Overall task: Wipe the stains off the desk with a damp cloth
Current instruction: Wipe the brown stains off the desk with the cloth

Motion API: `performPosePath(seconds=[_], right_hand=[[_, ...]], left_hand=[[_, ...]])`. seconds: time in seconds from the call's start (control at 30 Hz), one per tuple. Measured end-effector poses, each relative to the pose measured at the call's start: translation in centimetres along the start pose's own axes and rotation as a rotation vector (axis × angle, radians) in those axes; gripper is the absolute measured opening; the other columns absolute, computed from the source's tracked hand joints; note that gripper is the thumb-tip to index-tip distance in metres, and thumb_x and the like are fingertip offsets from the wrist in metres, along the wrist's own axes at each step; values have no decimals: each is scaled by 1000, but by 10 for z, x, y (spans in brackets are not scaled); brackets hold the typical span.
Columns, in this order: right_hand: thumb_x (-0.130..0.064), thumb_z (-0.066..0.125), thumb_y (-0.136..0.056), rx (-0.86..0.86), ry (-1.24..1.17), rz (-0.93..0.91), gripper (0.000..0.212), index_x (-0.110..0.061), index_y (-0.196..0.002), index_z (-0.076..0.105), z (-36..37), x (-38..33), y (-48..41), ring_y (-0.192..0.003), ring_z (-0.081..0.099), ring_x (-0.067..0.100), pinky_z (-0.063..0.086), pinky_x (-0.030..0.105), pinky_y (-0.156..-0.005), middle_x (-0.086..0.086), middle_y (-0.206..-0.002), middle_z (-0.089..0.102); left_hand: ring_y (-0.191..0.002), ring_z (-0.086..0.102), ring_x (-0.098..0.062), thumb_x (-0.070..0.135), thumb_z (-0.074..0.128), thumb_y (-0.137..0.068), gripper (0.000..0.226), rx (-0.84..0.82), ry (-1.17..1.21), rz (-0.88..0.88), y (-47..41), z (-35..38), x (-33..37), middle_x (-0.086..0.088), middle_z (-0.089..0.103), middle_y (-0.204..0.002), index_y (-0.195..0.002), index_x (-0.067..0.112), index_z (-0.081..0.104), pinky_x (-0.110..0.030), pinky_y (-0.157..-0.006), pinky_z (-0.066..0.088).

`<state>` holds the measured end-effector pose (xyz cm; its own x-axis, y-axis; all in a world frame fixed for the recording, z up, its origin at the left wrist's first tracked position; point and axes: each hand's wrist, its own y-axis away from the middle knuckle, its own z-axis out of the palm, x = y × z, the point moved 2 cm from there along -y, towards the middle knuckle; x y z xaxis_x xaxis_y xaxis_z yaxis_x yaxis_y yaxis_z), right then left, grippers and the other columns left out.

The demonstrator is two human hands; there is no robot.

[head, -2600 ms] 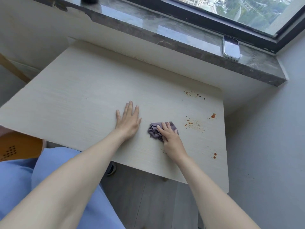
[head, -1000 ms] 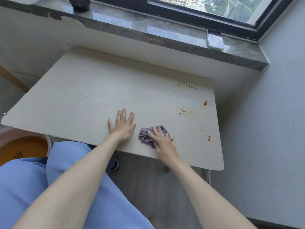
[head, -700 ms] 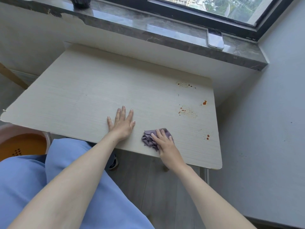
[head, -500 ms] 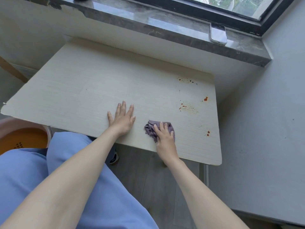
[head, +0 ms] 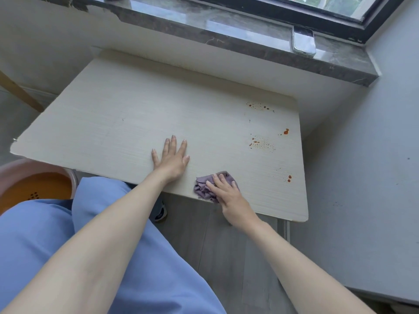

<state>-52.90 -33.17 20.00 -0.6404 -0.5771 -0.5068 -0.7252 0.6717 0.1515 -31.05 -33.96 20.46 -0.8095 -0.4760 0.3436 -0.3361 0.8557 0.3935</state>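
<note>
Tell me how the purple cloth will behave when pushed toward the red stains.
The crumpled purple cloth looks floppy: it lies in soft folds, so it would likely bunch when pushed. Probably light, so the right hand pressing down should carry it.

The worktop was pale cream with a fine, streaky grain, and the stains speckling it were reddish-orange. The cloth was dusty purple, the windowsill dark grey veined stone, the garment light blue, and the basin pink-rimmed, orange within.

Grey plank floor, pale wall — marble sill under window
</note>
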Motion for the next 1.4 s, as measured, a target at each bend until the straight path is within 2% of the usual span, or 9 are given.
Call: performPosePath(seconds=[0.17,0.37,0.47,0.57,0.77,0.93,1.13,1.3,1.4], right_hand=[[0,38,-96,161,-75,202,55,-24,-146,35,5,-18,-14,-147,3,13,-4,37,-118,-3,-158,14],[4,41,-95,19,-20,-59,59,-26,-146,33,0,8,15,-141,-2,1,-1,32,-119,-13,-153,9],[5,41,-94,61,-31,24,59,-24,-145,35,-13,24,1,-143,2,4,3,37,-120,-10,-154,13],[1,40,-95,140,-17,200,57,-24,-146,33,-10,8,-10,-147,3,14,-2,38,-119,-3,-158,12],[13,37,-88,-109,-7,-36,72,-26,-147,28,-19,23,4,-146,2,9,-6,28,-116,-6,-158,9],[7,37,-93,99,-62,179,61,-24,-146,33,-20,13,-22,-147,2,14,-4,36,-117,-1,-159,11],[7,37,-95,-57,-68,21,61,-25,-147,30,-26,26,-7,-146,1,7,-4,31,-118,-4,-158,10],[7,39,-92,151,-130,262,61,-22,-145,35,-19,3,-29,-147,2,17,-4,36,-117,2,-159,11],[7,39,-93,105,-128,183,63,-24,-147,32,-8,-1,-17,-147,-1,15,-6,34,-116,0,-159,8]], left_hand=[[-143,-23,-15,39,20,-102,56,4,-10,-5,0,-1,1,0,-25,-155,-150,32,-7,-56,-110,-14],[-143,-23,-15,38,21,-102,56,-17,-8,-7,2,-2,2,0,-25,-155,-150,31,-7,-56,-110,-13],[-142,-24,-15,38,20,-102,57,-15,-11,-2,1,-2,2,0,-26,-155,-150,31,-9,-56,-110,-14],[-142,-24,-15,39,19,-102,56,-6,-20,-4,1,0,1,1,-26,-155,-149,31,-10,-56,-110,-14],[-143,-22,-15,40,21,-101,56,3,-22,-10,-1,0,1,1,-24,-156,-150,31,-6,-56,-110,-13],[-143,-23,-15,40,20,-101,56,2,-33,-17,0,1,2,1,-25,-155,-150,31,-8,-56,-110,-13],[-142,-24,-15,40,19,-101,57,-9,-36,-13,0,0,2,0,-26,-155,-149,31,-11,-56,-110,-14],[-142,-25,-15,39,19,-102,57,-12,-27,-7,1,0,0,1,-27,-155,-149,31,-11,-55,-110,-14],[-142,-26,-14,39,19,-102,57,-22,-18,3,-1,1,-2,1,-28,-154,-149,31,-12,-56,-110,-15]])
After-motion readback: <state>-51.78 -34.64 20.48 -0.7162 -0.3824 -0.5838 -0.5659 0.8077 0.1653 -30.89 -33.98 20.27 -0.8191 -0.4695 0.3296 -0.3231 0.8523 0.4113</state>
